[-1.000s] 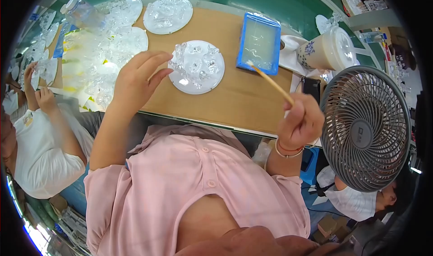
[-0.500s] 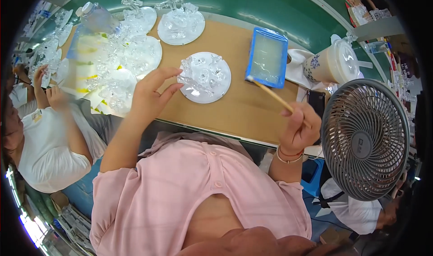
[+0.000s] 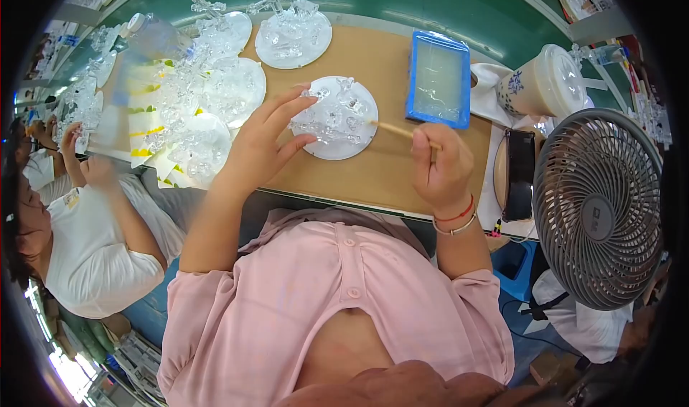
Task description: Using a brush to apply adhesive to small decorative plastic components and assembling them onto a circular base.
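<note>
Far left: a co-worker in a white shirt (image 3: 79, 249) sits well apart from our arms. Next, stacked round white plates of clear crystal snowflake pieces (image 3: 201, 113) crowd the left half of the tan wooden bench (image 3: 387, 170), so there's little free room that side.

Our left hand (image 3: 262, 145) has fingers spread, tips touching the rim of the round white plate carrying clear crystal parts (image 3: 334, 116); it looks like it's steadying the plate, not gripping.

Our right hand (image 3: 441, 166) is closed around a thin wooden stick (image 3: 395, 128), tip at the plate's right edge.

Bare bench lies below the plate, near the front edge. The blue rectangular tray (image 3: 439, 80) sits just behind, within stick reach. The grey desk fan (image 3: 599, 206) blocks the right.
</note>
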The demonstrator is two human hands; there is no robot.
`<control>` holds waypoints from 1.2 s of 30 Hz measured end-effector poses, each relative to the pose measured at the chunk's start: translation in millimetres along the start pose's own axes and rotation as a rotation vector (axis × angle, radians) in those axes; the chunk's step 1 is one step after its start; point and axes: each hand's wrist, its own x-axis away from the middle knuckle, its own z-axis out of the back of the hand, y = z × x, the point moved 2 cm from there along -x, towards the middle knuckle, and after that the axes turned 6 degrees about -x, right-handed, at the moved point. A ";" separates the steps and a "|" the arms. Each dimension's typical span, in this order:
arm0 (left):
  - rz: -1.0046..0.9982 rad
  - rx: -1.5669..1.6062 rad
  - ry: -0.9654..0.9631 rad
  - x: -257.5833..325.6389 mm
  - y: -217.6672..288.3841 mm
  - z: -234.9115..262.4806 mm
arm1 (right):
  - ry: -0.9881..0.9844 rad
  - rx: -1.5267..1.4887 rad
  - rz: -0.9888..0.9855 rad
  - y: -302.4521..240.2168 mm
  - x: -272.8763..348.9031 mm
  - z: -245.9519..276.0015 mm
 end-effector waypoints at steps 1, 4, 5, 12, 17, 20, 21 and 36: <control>0.003 0.008 0.001 1.0 -2.3 -0.8 | -0.007 0.015 -0.009 1.4 -1.7 -0.5; 0.000 -0.041 0.013 4.4 -3.2 -3.4 | -0.043 0.081 -0.019 -6.2 2.4 3.1; 0.019 -0.010 0.040 4.6 -0.4 -3.8 | -0.055 0.075 -0.022 -10.2 5.3 3.6; 0.011 0.014 0.104 10.9 3.9 -6.5 | -0.074 0.060 0.016 -21.9 7.7 1.6; 0.026 -0.036 0.169 21.7 10.3 -12.9 | -0.113 -0.054 0.042 -37.2 11.7 -9.0; 0.052 0.015 0.176 25.1 13.6 -9.0 | -0.157 -0.103 0.039 -36.4 9.5 -14.9; 0.060 0.077 0.168 24.9 13.7 -6.1 | -0.142 -0.109 0.025 -36.4 10.8 -14.2; 0.180 0.241 -0.092 19.7 -8.1 14.3 | -0.100 -0.129 -0.107 -16.3 15.3 -5.6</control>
